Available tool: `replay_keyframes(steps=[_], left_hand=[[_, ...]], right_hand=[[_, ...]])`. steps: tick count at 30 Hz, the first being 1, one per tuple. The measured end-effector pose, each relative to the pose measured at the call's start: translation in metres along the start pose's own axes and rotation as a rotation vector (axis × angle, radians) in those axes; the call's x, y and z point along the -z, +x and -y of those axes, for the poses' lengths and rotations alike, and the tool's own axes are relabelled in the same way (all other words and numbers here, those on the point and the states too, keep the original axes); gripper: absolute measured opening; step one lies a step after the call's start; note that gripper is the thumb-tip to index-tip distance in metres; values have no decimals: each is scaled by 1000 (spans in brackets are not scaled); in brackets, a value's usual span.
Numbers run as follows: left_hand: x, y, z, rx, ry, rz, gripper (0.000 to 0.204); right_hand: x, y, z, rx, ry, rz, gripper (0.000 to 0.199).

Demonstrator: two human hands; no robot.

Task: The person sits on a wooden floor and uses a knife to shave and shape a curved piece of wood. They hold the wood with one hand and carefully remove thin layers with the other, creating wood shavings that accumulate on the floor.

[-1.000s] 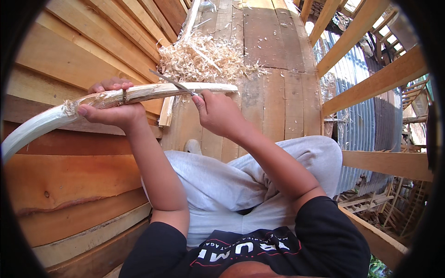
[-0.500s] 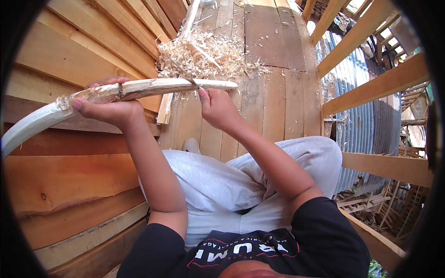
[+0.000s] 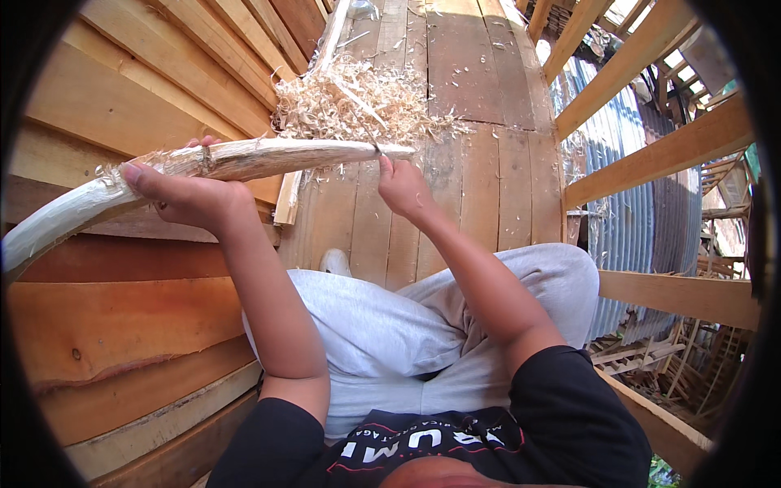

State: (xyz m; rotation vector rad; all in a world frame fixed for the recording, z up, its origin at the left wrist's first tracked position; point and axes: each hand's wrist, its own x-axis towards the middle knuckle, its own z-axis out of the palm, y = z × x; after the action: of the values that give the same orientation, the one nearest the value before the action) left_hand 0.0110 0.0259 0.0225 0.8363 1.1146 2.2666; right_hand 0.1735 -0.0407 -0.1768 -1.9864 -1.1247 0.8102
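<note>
Head view. The person is sitting on a plank floor point(image 3: 480, 187) with the legs drawn up in light grey trousers point(image 3: 390, 333).

1. Left hand point(image 3: 183, 195): it is closing around a long curved stick point(image 3: 268, 157), wrapping it from below, with the thumb lying along the near side. The grip is firm and full. The stick is running from the lower left edge of the picture, past the stacked boards point(image 3: 122, 106) on the left, up to a tapering tip just beside the right hand.

2. Right hand point(image 3: 403, 189): it is closing on a small blade point(image 3: 376, 148), of which only a thin dark sliver is showing above the fingers. The blade is touching the stick near its tip. The handle is hidden inside the fist, so its shape cannot be told.

3. Progress: the stick is showing pale, bare wood along most of its visible length, and frayed fibres are hanging off it near the left hand. A loose heap of shavings point(image 3: 358, 106) is lying on the floor just beyond the stick. Judging from this, much of the stripping is done. Darker patches are remaining around the left hand's grip, so that section appears to be left.

4. Surroundings: wooden rails and a corrugated metal sheet point(image 3: 598, 138) are standing to the right, well apart from the hands.
</note>
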Motion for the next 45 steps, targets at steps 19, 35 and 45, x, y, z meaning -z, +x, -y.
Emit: replay_keyframes(steps=[19,35,45], left_hand=[[9,1,-3,98,-104,112,58],[18,12,3,84,-89,154,72],[15,11,6,70,-128,166,68]], right_hand=[[22,4,4,-73,-80,181,52],[30,-28,56,145,18,145,54],[23,2,13,0,-13,144,56]])
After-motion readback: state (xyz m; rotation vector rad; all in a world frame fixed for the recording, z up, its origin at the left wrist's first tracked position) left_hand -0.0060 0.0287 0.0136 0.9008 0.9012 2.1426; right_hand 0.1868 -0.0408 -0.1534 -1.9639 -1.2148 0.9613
